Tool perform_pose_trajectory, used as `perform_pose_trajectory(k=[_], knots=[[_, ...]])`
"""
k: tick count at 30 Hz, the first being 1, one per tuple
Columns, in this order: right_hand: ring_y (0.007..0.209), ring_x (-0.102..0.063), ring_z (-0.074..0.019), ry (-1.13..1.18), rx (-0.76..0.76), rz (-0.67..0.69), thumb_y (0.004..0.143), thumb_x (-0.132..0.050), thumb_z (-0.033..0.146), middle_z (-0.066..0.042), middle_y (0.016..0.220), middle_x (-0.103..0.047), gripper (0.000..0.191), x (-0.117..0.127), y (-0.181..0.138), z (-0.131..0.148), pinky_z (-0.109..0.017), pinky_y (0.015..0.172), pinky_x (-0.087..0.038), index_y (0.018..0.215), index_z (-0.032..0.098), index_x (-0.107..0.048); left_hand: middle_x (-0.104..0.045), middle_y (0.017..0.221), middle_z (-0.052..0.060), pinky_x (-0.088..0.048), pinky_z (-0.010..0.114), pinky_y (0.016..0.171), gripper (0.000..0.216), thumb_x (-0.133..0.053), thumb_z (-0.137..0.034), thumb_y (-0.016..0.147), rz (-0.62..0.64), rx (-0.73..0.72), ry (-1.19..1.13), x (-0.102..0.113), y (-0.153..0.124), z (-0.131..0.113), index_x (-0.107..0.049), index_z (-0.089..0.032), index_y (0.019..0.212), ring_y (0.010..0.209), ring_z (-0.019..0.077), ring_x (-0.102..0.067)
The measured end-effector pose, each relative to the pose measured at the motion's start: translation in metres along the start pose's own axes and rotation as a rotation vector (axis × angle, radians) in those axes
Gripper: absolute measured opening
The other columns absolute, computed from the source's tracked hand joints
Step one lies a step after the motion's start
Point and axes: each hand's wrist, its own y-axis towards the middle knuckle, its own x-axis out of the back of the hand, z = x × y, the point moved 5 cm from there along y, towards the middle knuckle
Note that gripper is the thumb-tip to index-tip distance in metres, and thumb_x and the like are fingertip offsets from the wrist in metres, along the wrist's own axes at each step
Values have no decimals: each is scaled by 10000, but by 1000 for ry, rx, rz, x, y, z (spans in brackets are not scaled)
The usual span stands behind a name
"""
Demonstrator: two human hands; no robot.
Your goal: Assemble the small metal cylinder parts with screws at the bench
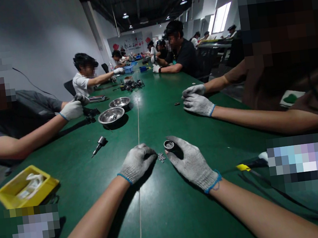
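Both of my hands wear grey knit gloves with blue cuffs. My right hand (191,161) is closed round a small dark cylindrical part (169,145), whose hollow round end faces up. Just left of it, a little cluster of small metal rings or nuts (161,157) lies on the green table (171,218). My left hand (139,160) is at the left side of this cluster, with thumb and fingertips pressed together. Whatever may be between those fingertips is too small or hidden to tell.
Two steel bowls (111,116) stand beyond my left hand, one holding small parts. A screwdriver-like tool (99,145) lies nearer. At left is a yellow bin (25,188); at right, a black cable (284,192). Gloved co-workers' hands (197,102) work on both sides.
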Motion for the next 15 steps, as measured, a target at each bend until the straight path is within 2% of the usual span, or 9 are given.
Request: perform_pose_trajectory(k=[15], knots=[[1052,-762,-283,-16,-13,-7,932,-646,334,-133,1169,-783,403,-2,-1,-1,-437,956,-632,1303,177,-670,-718,915,54,-544,286,797,176,-639,-252,954,10,15,29,-1,0,1,-803,-193,983,834,184,-686]])
